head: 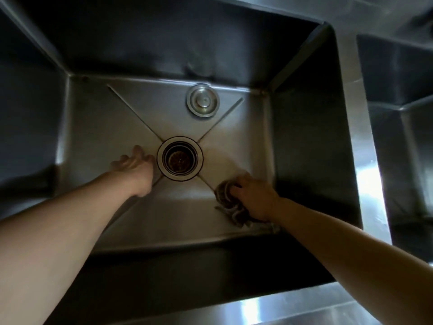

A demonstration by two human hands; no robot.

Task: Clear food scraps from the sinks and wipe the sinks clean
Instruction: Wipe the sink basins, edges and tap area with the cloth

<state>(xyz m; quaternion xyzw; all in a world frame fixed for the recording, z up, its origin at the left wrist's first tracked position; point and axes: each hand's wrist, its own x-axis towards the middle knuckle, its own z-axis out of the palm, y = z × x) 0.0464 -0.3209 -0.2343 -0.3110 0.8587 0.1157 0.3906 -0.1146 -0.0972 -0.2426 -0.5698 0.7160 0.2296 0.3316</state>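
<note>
From the head camera you are looking straight down into a deep stainless steel sink (304,113), both of your bare forearms reaching in from the bottom of the frame. Four creases in the sink floor run in from the corners and meet at the round drain (180,158) in the middle; its dark strainer basket (179,161) sits inside the opening with something brownish in it, too dim to identify. Your left hand (133,161) is just left of the drain, low over the sink floor, blurred, fingers spread and loosely extended, holding nothing. Your right hand (254,195) is at the near right part of the sink floor, fingers curled over a crumpled, striped grey-brown cloth (228,202), pressing it against the steel close to the near wall. A round metal drain stopper (203,101) lies flat on the sink floor near the far wall, well apart from both hands. To the right, past a bright steel divider (365,184), part of a second sink (403,95) shows. A strip of shiny steel bench (293,308) runs along the near edge.
</note>
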